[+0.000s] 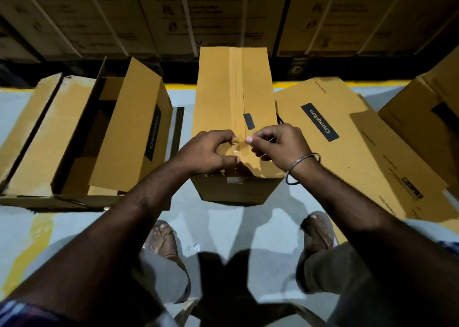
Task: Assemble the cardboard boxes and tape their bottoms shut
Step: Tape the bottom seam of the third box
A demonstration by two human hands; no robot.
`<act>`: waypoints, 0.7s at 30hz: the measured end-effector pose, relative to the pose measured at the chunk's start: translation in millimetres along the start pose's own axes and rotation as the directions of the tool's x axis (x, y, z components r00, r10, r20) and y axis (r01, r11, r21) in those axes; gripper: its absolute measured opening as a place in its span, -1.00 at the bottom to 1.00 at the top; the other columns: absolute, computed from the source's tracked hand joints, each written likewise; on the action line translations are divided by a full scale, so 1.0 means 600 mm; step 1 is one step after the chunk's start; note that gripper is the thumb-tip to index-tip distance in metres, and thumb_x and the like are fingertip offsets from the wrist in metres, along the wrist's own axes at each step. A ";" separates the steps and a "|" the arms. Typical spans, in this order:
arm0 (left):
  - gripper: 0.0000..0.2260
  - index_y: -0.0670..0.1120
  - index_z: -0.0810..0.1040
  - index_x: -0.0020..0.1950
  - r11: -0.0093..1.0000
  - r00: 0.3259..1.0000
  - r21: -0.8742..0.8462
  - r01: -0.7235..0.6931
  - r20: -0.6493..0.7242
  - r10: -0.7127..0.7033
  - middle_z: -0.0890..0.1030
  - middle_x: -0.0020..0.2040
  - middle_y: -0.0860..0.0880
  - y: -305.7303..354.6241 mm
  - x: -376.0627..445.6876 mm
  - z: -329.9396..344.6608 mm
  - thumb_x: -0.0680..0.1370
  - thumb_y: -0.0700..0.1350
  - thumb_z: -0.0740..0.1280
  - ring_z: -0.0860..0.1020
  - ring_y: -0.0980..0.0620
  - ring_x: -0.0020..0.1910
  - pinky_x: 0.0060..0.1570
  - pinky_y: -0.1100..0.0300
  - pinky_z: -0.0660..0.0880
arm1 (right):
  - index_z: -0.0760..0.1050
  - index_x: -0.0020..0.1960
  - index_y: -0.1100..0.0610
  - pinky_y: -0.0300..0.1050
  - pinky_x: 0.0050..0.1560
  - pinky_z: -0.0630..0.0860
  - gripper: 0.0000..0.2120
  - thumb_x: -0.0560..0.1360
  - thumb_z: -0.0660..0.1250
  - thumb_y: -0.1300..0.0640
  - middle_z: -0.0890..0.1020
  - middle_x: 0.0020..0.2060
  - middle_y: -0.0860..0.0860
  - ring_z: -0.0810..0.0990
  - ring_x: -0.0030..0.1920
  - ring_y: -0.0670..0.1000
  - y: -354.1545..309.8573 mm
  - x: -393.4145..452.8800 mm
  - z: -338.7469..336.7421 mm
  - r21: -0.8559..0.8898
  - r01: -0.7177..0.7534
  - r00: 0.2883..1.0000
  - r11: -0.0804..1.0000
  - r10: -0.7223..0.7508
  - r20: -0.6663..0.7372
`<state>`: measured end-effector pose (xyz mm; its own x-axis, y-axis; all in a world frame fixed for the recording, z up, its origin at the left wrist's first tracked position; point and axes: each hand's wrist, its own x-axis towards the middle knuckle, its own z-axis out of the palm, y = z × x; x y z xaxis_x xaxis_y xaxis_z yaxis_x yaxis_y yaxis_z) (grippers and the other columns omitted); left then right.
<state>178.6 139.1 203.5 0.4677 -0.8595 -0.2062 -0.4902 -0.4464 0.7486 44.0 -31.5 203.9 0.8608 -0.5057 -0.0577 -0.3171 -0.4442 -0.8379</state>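
The box (234,108) stands on the floor straight ahead, its taped seam running away from the person. Both hands work at its near end: the left hand (211,152) and right hand (278,145) pinch clear tape (236,150) between curled fingers, equally close.

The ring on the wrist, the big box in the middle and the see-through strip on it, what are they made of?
The ring looks like metal: thin, grey, with a bright glint. The box looks like cardboard: matte tan, with folded flaps and creased edges. The strip seems to be clear plastic tape: glossy, with the tan showing through. The left hand and the right hand pinch its near end.
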 end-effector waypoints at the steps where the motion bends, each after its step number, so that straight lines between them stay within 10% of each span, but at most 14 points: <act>1: -0.79 0.02 0.58 0.13 0.999 1.000 0.037 -0.002 0.000 0.002 0.68 -0.01 0.03 -0.001 0.004 0.000 0.55 -0.01 0.51 0.59 0.08 -0.29 -0.17 -0.16 0.64 | 0.73 -0.13 0.11 0.03 -0.20 0.70 -0.80 0.51 0.51 -0.03 0.71 -0.33 -0.02 0.70 -0.31 -0.02 -0.002 0.005 0.003 -0.008 0.018 1.000 1.000 -0.018 0.014; 8: -0.79 0.02 0.57 0.13 0.993 0.999 0.116 0.002 0.044 -0.007 0.63 -0.14 0.10 0.000 0.029 0.001 0.56 0.02 0.49 0.54 0.14 -0.30 -0.22 0.02 0.52 | 0.67 -0.21 0.08 0.12 -0.19 0.67 -0.88 0.48 0.55 0.09 0.65 -0.38 -0.08 0.65 -0.31 -0.07 0.013 0.034 0.032 0.010 -0.040 0.999 0.999 0.040 -0.005; 17: -0.22 0.04 0.22 0.63 0.881 0.916 -0.355 0.313 0.357 -0.181 0.71 -0.11 -0.31 -0.005 0.023 -0.018 0.51 -0.04 0.54 0.66 -0.18 -0.24 -0.18 -0.03 0.63 | 0.67 -0.26 0.04 0.07 -0.12 0.68 -0.85 0.45 0.57 0.07 0.67 -0.38 -0.07 0.66 -0.28 -0.02 0.024 0.034 0.017 -0.017 -0.180 0.984 0.984 0.180 -0.013; 21: -0.27 -0.07 0.38 0.53 0.905 0.905 -0.341 0.255 0.413 -0.100 0.68 -0.13 -0.35 -0.013 0.013 -0.037 0.43 0.00 0.60 0.64 -0.14 -0.28 -0.13 -0.02 0.61 | 0.67 -0.23 0.13 -0.09 -0.28 0.62 -0.85 0.46 0.57 0.10 0.69 -0.33 0.03 0.62 -0.32 -0.03 0.035 0.017 0.005 0.034 -0.276 0.961 0.961 0.274 0.033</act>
<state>202.3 141.1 210.1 0.1685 -0.8365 -0.5214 -0.0736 -0.5381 0.8396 47.3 -43.6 184.1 0.7534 -0.5834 -0.3034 -0.5281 -0.2619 -0.8078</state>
